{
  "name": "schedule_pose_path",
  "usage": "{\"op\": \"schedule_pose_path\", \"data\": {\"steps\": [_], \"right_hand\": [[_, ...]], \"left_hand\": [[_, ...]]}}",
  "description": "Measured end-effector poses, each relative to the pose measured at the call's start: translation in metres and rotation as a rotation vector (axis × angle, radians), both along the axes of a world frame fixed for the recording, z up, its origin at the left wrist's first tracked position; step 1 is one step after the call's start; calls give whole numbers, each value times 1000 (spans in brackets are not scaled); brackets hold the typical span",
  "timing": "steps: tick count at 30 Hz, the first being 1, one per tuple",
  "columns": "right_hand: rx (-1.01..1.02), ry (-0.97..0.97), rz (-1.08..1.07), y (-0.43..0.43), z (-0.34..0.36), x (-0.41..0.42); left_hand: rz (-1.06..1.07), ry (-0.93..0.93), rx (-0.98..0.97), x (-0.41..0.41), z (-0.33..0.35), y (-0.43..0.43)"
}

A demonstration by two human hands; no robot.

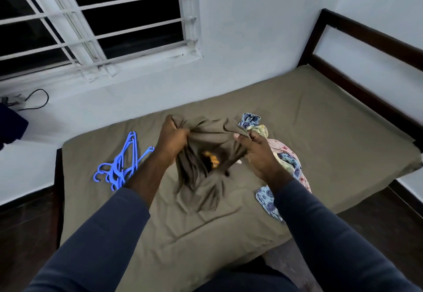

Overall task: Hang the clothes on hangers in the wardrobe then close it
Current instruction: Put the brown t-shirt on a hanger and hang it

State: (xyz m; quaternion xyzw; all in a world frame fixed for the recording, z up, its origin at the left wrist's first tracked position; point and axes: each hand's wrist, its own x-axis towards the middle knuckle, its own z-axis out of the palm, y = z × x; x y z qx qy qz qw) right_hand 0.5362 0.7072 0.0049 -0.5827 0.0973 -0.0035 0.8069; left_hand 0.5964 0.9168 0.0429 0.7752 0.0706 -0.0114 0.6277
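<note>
Filling most of the view, the bed (320, 119) sits in a corner of pale walls under an olive-brown sheet, with its dark wooden frame (366, 37) rising at the right end. Above the bed's far left side, a window (91, 28) with white bars shows black panes. Dark floor (23, 234) lies to the left of the bed. Two dark blue sleeves (103, 234) reach in from the bottom edge toward the middle of the bed. There a brown garment (206, 136), close in colour to the sheet, is held up by its top edge; its lower part drapes down in folds onto the sheet, and an orange patch (211, 158) shows among the folds. Just right of it a pile of patterned clothes (286, 154), in blue, pink-striped and yellowish prints, lies on the bed, partly hidden behind the right forearm. Left of the garment a bundle of blue hangers (121, 168) rests on the sheet, its near part covered by the left forearm. The left grip (172, 138) is a bare hand with fingers curled into a bunched corner of the brown garment; the right grip (256, 152) pinches the opposite corner between thumb and curled fingers. A thin black cable (36, 99) loops on the wall at the far left
</note>
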Motion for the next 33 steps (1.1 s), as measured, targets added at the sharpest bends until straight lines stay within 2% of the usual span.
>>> {"op": "schedule_pose_path", "data": {"steps": [3,4,6,8,14,15,19,20,24,28,30,33], "right_hand": [[-397,-48,140,-3,12,4],[-519,-74,228,-1,16,6],[-658,-130,420,7,23,11],[-690,-149,511,13,26,12],[-596,-70,382,-13,32,9],[-654,-43,426,-18,30,9],[-1286,140,646,-35,-5,4],[-1356,177,651,-40,-16,0],[-1264,201,418,-70,-33,0],[-1027,133,81,-97,-2,18],[-968,117,61,-106,21,29],[-1008,101,170,-109,54,46]], "left_hand": [[-307,61,456,2,-24,12],[-438,36,544,-2,-27,9],[-642,-129,611,-9,-28,-4],[-726,-276,581,-7,-25,-15],[-676,-253,352,-2,-6,-25],[-623,-264,316,-1,-2,-28],[-464,-331,252,11,11,-31],[-442,-359,269,16,12,-30],[-348,-460,476,28,14,-11],[-268,-372,612,42,12,15],[-304,-343,664,48,16,25],[-389,-293,679,55,25,31]]}}
